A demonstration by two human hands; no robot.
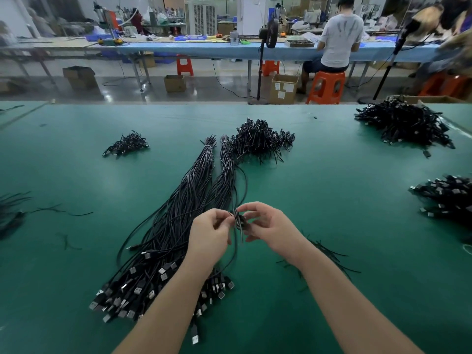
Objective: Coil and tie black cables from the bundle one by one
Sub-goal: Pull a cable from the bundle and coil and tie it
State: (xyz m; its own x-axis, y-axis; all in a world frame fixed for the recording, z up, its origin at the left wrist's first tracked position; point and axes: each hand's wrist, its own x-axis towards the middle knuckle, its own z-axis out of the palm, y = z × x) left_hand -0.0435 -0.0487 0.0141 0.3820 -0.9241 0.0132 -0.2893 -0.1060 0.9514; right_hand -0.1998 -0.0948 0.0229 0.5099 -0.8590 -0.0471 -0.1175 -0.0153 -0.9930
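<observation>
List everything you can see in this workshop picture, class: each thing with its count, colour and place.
cable bundle: two tied bunches, black, table centre
coiled cable: one, black, between both hands
coiled cable piles: several, black, across the table
table: one, green, foreground
stools: several, orange, floor beyond
cardboard boxes: several, brown, floor
fan: one, black, on stand
seated person: one, far bench
left hand: holds cable
right hand: pinches coil
</observation>
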